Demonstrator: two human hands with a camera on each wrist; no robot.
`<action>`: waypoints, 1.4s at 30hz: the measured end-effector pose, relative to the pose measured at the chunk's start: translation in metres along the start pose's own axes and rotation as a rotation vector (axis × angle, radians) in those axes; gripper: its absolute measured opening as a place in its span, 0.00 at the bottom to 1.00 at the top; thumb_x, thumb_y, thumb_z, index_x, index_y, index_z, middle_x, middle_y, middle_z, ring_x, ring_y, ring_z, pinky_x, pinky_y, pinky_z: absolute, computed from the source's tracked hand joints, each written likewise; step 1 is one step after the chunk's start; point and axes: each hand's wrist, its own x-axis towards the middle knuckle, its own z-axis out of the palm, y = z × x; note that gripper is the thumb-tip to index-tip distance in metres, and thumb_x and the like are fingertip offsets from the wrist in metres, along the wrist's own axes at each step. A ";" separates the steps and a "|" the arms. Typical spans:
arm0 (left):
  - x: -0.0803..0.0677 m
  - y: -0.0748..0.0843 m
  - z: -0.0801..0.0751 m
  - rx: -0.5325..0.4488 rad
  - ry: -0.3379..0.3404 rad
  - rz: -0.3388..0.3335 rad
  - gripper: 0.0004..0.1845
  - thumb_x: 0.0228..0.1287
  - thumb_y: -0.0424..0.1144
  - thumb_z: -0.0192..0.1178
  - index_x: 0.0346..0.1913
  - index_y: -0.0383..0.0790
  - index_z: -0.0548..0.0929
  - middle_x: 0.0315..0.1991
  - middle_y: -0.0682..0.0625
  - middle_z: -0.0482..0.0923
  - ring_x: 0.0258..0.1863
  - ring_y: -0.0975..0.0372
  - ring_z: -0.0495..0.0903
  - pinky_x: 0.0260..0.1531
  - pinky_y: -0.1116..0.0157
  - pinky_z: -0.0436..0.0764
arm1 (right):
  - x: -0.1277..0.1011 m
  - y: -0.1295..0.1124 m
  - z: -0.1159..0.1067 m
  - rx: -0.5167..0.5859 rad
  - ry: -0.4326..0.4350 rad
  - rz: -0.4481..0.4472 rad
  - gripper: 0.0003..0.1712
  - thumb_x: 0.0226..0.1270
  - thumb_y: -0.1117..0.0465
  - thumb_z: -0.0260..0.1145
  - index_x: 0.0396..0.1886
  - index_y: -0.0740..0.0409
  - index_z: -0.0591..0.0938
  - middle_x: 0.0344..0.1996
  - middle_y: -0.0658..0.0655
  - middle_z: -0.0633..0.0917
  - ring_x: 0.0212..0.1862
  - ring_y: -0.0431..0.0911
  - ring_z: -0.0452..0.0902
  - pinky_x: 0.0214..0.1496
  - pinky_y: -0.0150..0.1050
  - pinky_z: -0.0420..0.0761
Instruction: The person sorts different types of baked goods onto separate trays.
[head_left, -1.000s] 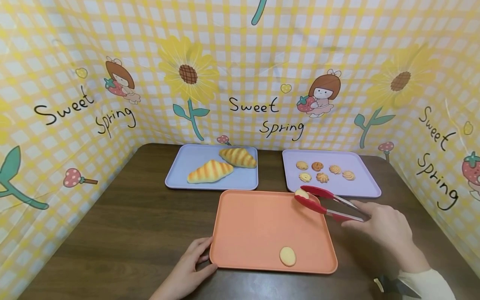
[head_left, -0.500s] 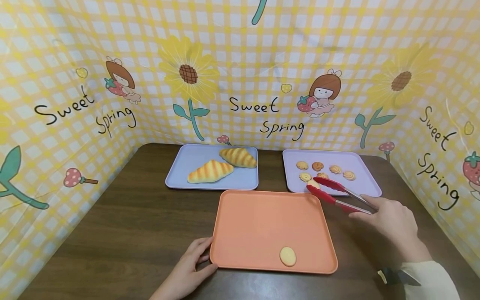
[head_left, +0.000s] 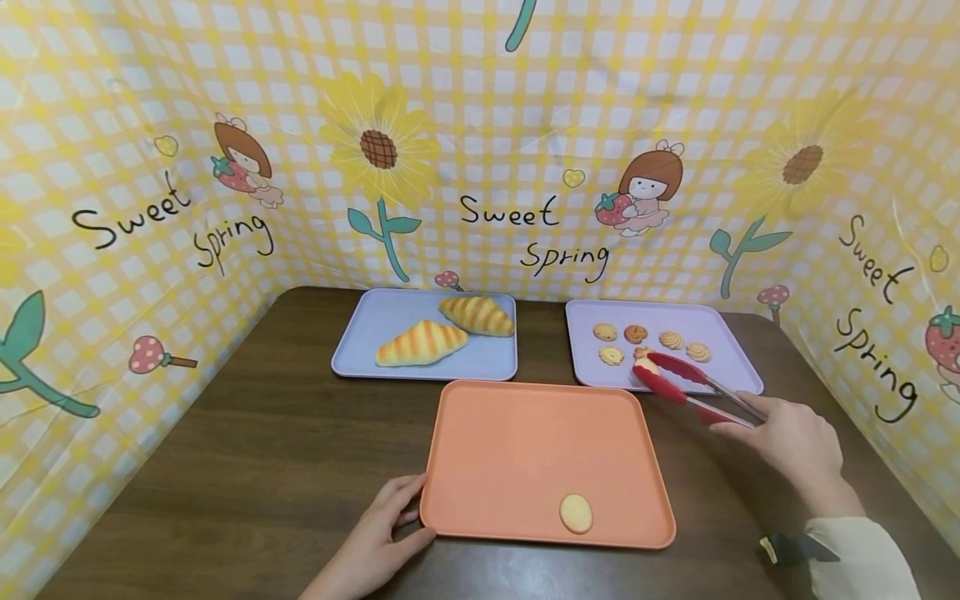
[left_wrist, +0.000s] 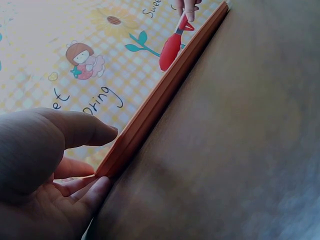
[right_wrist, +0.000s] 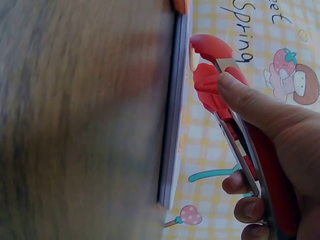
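Observation:
My right hand [head_left: 791,442] grips red tongs [head_left: 686,385] by their handles. The tong tips pinch a small pale cookie [head_left: 646,365] over the near edge of the purple tray [head_left: 731,379], beside several other cookies [head_left: 634,333]. In the right wrist view, fingers and thumb of the right hand [right_wrist: 270,150] squeeze the tongs [right_wrist: 215,75] next to the purple tray's rim [right_wrist: 175,125]. My left hand [head_left: 378,529] rests with straight fingers against the front left corner of the orange tray [head_left: 517,450]. One pale cookie [head_left: 575,512] lies near that tray's front edge. The left wrist view shows the left hand [left_wrist: 45,165] at the orange rim [left_wrist: 160,100].
A blue tray [head_left: 360,333] at the back holds two croissants [head_left: 420,342]. A yellow checked backdrop [head_left: 480,150] walls the brown table [head_left: 285,450] on three sides. A dark object [head_left: 783,550] lies near my right sleeve.
The right hand has carried the tongs and the pinched cookie from the orange tray's far right corner to the right and back, over the purple tray. The left hand has stayed put.

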 end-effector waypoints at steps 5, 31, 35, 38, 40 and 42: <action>0.000 0.001 0.000 -0.004 0.000 -0.004 0.35 0.68 0.35 0.65 0.70 0.20 0.63 0.64 0.32 0.64 0.62 0.53 0.71 0.57 0.64 0.79 | 0.002 0.007 0.002 -0.006 -0.010 0.047 0.54 0.48 0.24 0.70 0.66 0.56 0.78 0.48 0.79 0.79 0.37 0.67 0.78 0.22 0.47 0.71; 0.000 0.001 0.000 0.000 0.002 -0.009 0.35 0.68 0.34 0.65 0.70 0.20 0.63 0.64 0.32 0.64 0.62 0.49 0.71 0.58 0.62 0.79 | 0.012 0.027 0.002 0.033 -0.086 0.205 0.59 0.49 0.22 0.67 0.68 0.62 0.72 0.49 0.84 0.75 0.35 0.69 0.77 0.21 0.48 0.71; 0.000 0.001 -0.001 -0.003 -0.003 -0.016 0.35 0.68 0.34 0.65 0.70 0.20 0.62 0.64 0.32 0.64 0.62 0.48 0.70 0.58 0.62 0.78 | 0.013 0.027 0.003 0.044 -0.108 0.222 0.59 0.49 0.22 0.67 0.68 0.62 0.72 0.50 0.84 0.74 0.36 0.69 0.77 0.22 0.48 0.72; 0.000 0.001 -0.001 -0.008 -0.010 -0.025 0.36 0.68 0.34 0.65 0.70 0.19 0.62 0.64 0.32 0.63 0.62 0.46 0.70 0.58 0.61 0.78 | 0.013 0.028 0.004 0.045 -0.114 0.224 0.59 0.50 0.22 0.66 0.69 0.62 0.71 0.50 0.84 0.74 0.36 0.68 0.77 0.22 0.48 0.72; 0.000 0.001 -0.001 -0.010 -0.013 -0.033 0.36 0.68 0.34 0.65 0.70 0.20 0.61 0.65 0.32 0.63 0.63 0.45 0.69 0.58 0.61 0.78 | 0.013 0.028 0.004 0.043 -0.112 0.221 0.59 0.50 0.22 0.66 0.68 0.62 0.71 0.50 0.84 0.74 0.36 0.68 0.77 0.22 0.48 0.72; 0.000 0.002 -0.001 -0.012 -0.014 -0.039 0.36 0.68 0.34 0.65 0.70 0.20 0.61 0.65 0.32 0.63 0.63 0.45 0.69 0.58 0.60 0.78 | 0.012 0.028 0.004 0.041 -0.109 0.219 0.59 0.50 0.22 0.66 0.69 0.62 0.71 0.50 0.84 0.74 0.36 0.69 0.77 0.22 0.48 0.72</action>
